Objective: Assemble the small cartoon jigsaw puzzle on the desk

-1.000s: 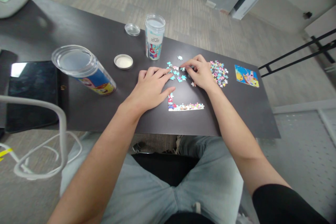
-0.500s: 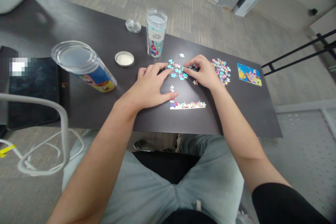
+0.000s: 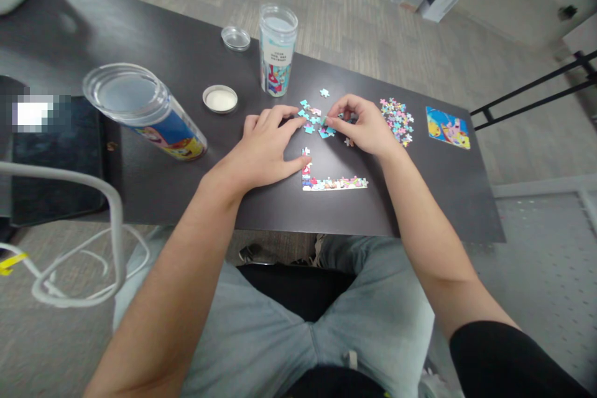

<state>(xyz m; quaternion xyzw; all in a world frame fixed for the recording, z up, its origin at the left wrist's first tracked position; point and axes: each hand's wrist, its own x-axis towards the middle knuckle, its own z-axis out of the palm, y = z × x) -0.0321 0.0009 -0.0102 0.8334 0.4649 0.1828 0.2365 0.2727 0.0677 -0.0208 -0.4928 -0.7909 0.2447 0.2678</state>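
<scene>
My right hand (image 3: pixel 366 124) pinches a small teal puzzle piece (image 3: pixel 325 122) between thumb and fingertips. My left hand (image 3: pixel 270 149) rests on the table with its fingers apart; its fingertips are beside a cluster of loose blue puzzle pieces (image 3: pixel 310 129). Its thumb lies at the upright side of an L-shaped strip of joined puzzle pieces (image 3: pixel 334 184). One piece (image 3: pixel 324 93) sits alone behind the cluster. Past my right hand is a heap of multicoloured pieces (image 3: pixel 397 117), partly hidden by the hand.
The dark table (image 3: pixel 448 199) also bears a cartoon picture card (image 3: pixel 448 128), a clear tube (image 3: pixel 278 53), a larger cartoon tube (image 3: pixel 163 118), a clear lid (image 3: pixel 236 38) and a white-lined lid (image 3: pixel 220 99). A black tablet (image 3: pixel 60 161) and a white cable (image 3: pixel 114 224) are at left.
My right thumb and fingertips have drawn closer together on the piece. My left thumb has shifted slightly left along the strip. The whole view has tilted a little.
</scene>
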